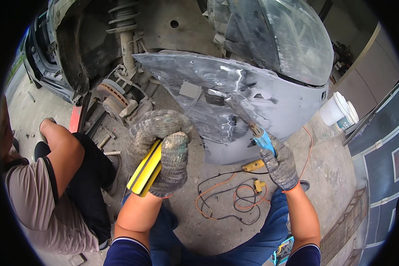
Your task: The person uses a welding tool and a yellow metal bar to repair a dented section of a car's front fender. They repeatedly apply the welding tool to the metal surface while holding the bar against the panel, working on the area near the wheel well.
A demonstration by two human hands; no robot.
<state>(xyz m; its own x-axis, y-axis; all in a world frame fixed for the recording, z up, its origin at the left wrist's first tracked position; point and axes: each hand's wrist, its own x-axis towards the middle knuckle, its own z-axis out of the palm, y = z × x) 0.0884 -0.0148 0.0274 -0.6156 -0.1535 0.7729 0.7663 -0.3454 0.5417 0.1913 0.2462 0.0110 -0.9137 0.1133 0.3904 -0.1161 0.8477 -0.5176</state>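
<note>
Both of my hands wear dirty grey knit gloves. My left hand [164, 150] is closed around a yellow-and-black handle [145, 168]. A thin grey strip [193, 103] reaches from beyond that glove towards the panel; whether it joins the handle is hidden. In my right hand [280, 165] is a blue-handled heating tool [264, 141] with a long metal barrel, its tip at a dark patch on the grey car body panel [279, 95]. Beside the tip lies a small grey rectangular piece [190, 89]. The panel has scraped, smeared and shiny areas around there.
A headlight [297, 40] sits above the panel; a bare brake disc [108, 94] and coil spring [122, 13] are at left. A co-worker [44, 190] sits close on my left. Cords [235, 201] tangle on the floor. White buckets [334, 109] stand right.
</note>
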